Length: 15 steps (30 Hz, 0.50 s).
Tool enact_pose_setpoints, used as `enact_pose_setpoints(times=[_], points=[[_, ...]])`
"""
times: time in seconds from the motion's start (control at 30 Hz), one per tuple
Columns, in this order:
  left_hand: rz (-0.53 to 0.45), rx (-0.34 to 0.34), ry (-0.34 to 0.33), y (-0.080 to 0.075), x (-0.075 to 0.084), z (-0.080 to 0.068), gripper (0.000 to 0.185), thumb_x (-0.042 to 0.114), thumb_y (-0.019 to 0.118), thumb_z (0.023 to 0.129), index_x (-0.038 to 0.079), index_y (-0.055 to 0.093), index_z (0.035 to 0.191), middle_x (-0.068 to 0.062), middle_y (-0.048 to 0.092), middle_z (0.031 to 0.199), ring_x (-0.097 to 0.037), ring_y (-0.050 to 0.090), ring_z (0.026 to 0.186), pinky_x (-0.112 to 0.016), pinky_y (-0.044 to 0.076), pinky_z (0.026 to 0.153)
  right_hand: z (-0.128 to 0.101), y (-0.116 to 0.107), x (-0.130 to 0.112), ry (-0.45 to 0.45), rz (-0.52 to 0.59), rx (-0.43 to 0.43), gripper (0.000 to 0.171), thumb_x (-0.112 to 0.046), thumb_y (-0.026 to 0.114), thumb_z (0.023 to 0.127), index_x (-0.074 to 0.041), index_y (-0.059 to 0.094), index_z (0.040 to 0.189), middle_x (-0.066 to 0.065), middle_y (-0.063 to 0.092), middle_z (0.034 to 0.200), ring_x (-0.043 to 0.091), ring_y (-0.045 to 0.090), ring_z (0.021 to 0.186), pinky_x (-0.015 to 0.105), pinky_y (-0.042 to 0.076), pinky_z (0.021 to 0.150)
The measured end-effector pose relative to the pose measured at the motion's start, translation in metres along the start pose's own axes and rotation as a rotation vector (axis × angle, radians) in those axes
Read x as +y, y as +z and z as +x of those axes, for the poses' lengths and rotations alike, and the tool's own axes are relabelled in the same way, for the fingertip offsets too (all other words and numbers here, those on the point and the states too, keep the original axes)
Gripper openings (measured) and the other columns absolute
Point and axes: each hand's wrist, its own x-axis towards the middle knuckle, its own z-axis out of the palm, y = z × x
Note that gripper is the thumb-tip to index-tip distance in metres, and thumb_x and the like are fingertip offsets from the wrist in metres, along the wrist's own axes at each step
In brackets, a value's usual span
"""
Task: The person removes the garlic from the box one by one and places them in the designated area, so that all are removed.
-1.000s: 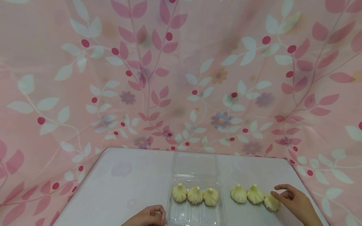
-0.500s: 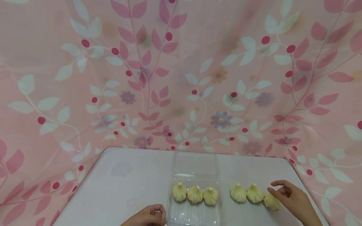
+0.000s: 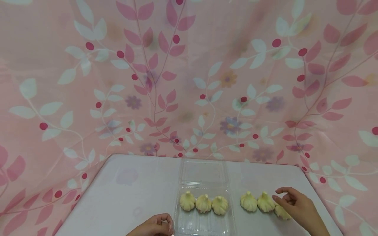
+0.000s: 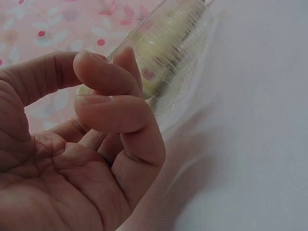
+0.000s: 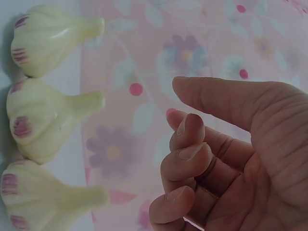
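Observation:
A clear plastic clamshell container (image 3: 203, 226) lies with its lid raised back, three garlic bulbs (image 3: 203, 203) in a row inside. At its left edge my left hand (image 3: 155, 225) pinches the rim between thumb and curled fingers; the fingers partly hide the contact in the left wrist view, where the container's side (image 4: 168, 57) shows beyond them. My right hand (image 3: 298, 206) hovers over the rightmost loose garlic bulb (image 3: 282, 212), partly covering it in the head view. Its fingers are loosely bent, holding nothing. Three loose bulbs (image 5: 43, 120) stand beside it in the right wrist view.
The container's transparent lid (image 3: 204, 172) extends toward the back of the white table (image 3: 133, 183). Behind and at the sides hangs a pink leaf-patterned curtain (image 3: 189, 82). Two loose bulbs (image 3: 257, 202) sit between the container and my right hand.
My right hand has shifted left and slightly up over the rightmost loose bulb, covering more of it. The left hand, container and bulbs stay where they were.

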Motion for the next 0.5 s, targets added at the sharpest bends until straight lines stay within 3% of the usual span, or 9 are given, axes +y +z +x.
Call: enact_pose_setpoints(times=[0.5], points=[[-0.001,0.012,-0.010,0.001,0.001,-0.001,0.005,0.009,0.052,0.091,0.013,0.054,0.093,0.007,0.057,0.075,-0.001,0.048,0.061,-0.018,0.042,0.057,0.004,0.009,-0.014,0.003,0.070,0.027,0.038,-0.045,0.068,0.081,-0.014,0.063,0.103,0.004,0.060,0.071,0.011,0.052,0.057,0.025,0.041,0.048]])
